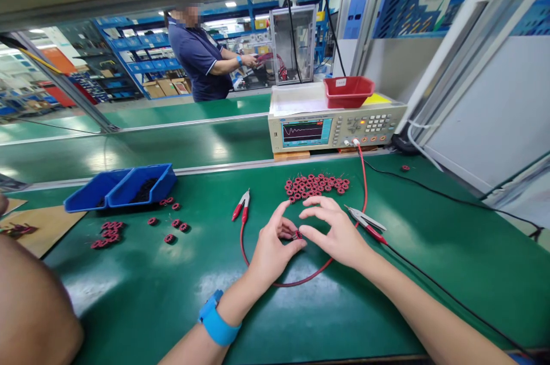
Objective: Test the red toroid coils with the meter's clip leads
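Observation:
Between the thumb and fingers of my left hand [271,247] is a small toroidal coil [297,234] wound with red wire. My right hand [337,234] is just to its right, fingers spread and curved; its thumb and a fingertip come close to the coil, and I cannot tell whether they touch it. Beyond my hands lies a pile of similar red coils [315,184] with thin wire ends. A red-handled alligator clip [242,205] rests left of my hands. Another alligator clip [366,223], on a black lead, lies beside my right wrist.
A bench tester [337,129] with a lit waveform screen stands at the back, a red bin [349,91] on top. Its red cable [301,282] loops under my hands. Blue bins [141,187] and loose coils [112,233] lie left, near another person's arm [34,302]. A person [200,58] stands beyond.

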A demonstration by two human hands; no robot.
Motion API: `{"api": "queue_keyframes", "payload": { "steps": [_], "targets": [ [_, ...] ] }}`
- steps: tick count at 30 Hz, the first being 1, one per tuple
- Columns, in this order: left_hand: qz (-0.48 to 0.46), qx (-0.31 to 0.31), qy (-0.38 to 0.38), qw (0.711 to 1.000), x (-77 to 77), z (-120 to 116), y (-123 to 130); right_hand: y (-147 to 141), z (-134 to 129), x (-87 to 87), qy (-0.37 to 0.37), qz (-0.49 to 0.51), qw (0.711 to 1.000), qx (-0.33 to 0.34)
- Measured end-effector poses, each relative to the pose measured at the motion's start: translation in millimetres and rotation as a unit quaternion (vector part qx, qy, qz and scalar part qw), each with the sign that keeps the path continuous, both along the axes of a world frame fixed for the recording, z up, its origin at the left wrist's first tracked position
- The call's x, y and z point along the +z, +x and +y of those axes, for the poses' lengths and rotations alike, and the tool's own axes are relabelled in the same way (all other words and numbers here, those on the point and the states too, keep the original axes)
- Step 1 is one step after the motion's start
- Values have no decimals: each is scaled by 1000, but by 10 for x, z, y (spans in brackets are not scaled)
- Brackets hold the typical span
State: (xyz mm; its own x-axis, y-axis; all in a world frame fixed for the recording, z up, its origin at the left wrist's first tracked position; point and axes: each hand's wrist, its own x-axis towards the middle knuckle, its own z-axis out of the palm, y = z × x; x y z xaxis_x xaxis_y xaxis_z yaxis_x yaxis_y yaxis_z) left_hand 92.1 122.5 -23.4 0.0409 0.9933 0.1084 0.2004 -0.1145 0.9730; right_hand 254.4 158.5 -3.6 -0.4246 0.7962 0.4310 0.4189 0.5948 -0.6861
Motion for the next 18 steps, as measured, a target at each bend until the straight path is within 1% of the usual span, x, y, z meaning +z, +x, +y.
{"api": "queue_keyframes", "payload": {
  "steps": [4, 7, 9, 12, 14, 16, 18],
  "targets": [
    [75, 4, 35, 997, 30, -20, 4, -35, -11, -20, -7, -13, 1000, 15],
    [94, 4, 29, 995, 40, -5, -9, -21, -4, 6, -2, 8, 1000, 20],
    [69, -5, 3, 998, 28, 19, -18, 5, 16, 29, 0, 34, 999, -2],
    [-3, -26, -56, 998, -5, 49, -19, 52, 68, 42, -1, 73, 995, -63],
    [-27, -40, -84, 995, -25, 55, -12, 78, 106, 30, 3, 87, 992, -95],
    [-10, -54, -84, 995, -36, 48, -5, 98, 132, 6, 10, 87, 990, -110],
    [34, -70, -61, 995, -42, 39, -7, 111, 137, -18, 21, 73, 990, -118]
  ]
}}
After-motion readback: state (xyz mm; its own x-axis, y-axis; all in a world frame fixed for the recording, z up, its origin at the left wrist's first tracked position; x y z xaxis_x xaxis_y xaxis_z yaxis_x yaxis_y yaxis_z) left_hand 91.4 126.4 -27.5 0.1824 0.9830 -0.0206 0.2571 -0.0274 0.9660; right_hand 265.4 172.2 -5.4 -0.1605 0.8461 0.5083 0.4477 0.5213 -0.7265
